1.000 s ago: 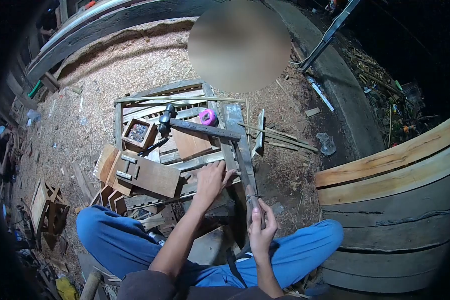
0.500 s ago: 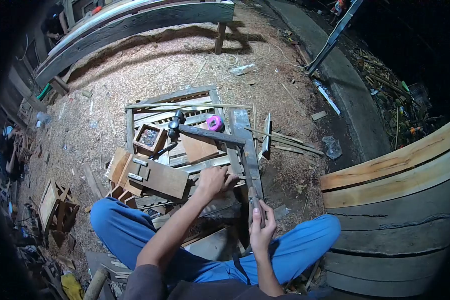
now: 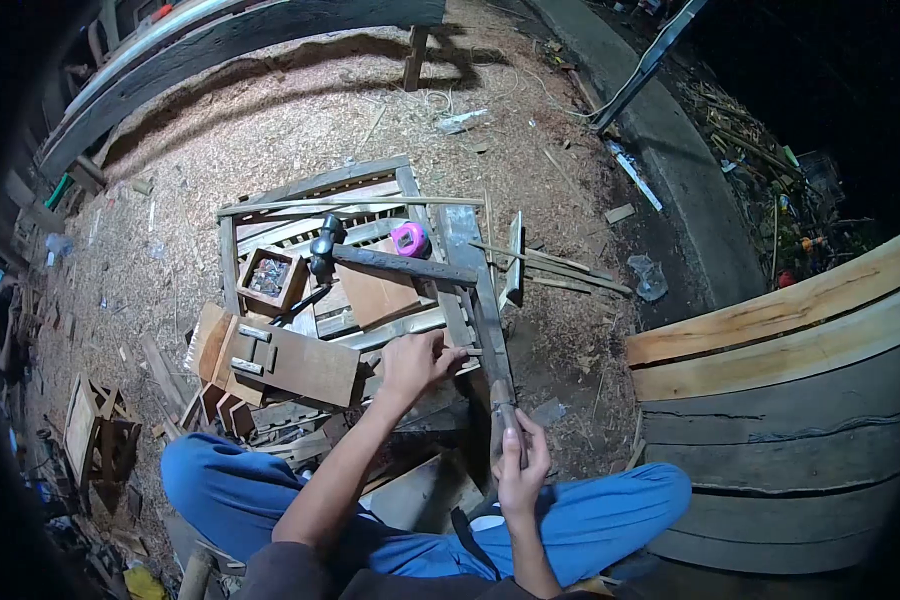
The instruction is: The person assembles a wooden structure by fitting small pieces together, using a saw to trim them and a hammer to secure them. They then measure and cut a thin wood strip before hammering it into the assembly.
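My right hand is closed around the wooden handle of a long tool that looks like a machete, its dark blade pointing away along a grey board. My left hand pinches a small thin wooden stick against the blade's edge. Beyond my hands, a hammer lies across the slatted wooden frame. Near its head rest a pink tape measure and a small wooden box of small metal pieces. Left of my left hand sits a brown wooden panel with small blocks on it.
Thin wood strips lie right of the frame. Wide planks spread at the right. A long bench stands at the back, and a small wooden frame piece at the left. Wood shavings cover the ground.
The whole view has shifted slightly, moving the scene a little left. My left hand now sits slightly nearer the blade, with the stick showing more plainly. The right hand keeps its grip.
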`<state>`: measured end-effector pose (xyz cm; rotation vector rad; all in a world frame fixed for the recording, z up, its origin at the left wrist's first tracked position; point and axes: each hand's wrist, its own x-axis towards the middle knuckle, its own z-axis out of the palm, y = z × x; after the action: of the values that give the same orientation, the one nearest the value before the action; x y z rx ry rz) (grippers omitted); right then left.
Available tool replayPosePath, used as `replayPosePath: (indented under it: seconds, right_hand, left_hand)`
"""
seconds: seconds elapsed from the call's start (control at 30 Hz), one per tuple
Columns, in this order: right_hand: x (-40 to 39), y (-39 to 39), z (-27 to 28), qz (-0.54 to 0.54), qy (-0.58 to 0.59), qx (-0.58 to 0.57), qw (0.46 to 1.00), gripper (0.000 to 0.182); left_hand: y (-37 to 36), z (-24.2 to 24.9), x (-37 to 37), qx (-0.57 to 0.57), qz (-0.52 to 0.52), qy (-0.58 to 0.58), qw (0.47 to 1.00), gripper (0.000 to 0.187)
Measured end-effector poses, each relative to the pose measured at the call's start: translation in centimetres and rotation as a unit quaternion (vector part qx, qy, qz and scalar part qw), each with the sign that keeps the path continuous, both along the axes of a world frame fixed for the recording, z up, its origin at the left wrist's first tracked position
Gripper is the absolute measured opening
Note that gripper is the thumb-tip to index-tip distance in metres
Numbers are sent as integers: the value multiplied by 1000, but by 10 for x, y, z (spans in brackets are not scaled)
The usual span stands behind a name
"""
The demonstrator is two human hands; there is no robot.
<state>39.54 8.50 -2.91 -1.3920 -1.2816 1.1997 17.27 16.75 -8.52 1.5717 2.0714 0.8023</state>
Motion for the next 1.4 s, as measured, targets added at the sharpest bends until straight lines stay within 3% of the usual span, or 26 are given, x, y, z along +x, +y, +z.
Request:
replayPosePath:
  seconds: [0.1, 0.27, 0.37, 0.5, 0.67, 0.87, 1.0, 1.07, 1.1, 1.2, 1.4]
  right_hand:
    - [3, -1, -16, -4, -35, 54, 998, 35]
    - [4, 3, 1, 12, -37, 12, 999, 35]
    - [24, -11, -7, 30, -74, 58, 995, 34]
    - [-13, 30, -7, 16, -23, 19, 999, 32]
    - [10, -7, -1, 22, -92, 68, 993, 31]
    - [-12, 18, -8, 14, -28, 24, 999, 32]
    - [5, -4, -12, 10, -115, 63, 991, 32]
    - [-14, 25, -22, 0, -37, 33, 999, 33]
    - [-15, 26, -20, 11, -87, 29, 996, 34]
    - [3, -11, -17, 11, -78, 81, 994, 33]
    - [-15, 12, -12, -18, -27, 6, 999, 36]
  left_hand:
    - [2, 0, -1, -13, 5, 1, 1000, 61]
    - [2, 4, 2, -23, 10, -10, 1000, 53]
    - [4, -4, 0, -21, 11, 19, 1000, 53]
    - [3, -3, 1, -8, 6, -17, 1000, 60]
    - [4, -4, 1, -13, 17, -2, 1000, 59]
    - [5, 1, 1, -19, 12, -18, 1000, 57]
    - [2, -6, 3, -26, 1, 27, 999, 57]
    - [3, -3, 3, -10, 11, -18, 1000, 60]
    - [3, 1, 2, -22, 2, -15, 1000, 62]
    - [2, -4, 2, -6, 3, 18, 1000, 63]
    - [1, 0, 3, -20, 2, -4, 1000, 62]
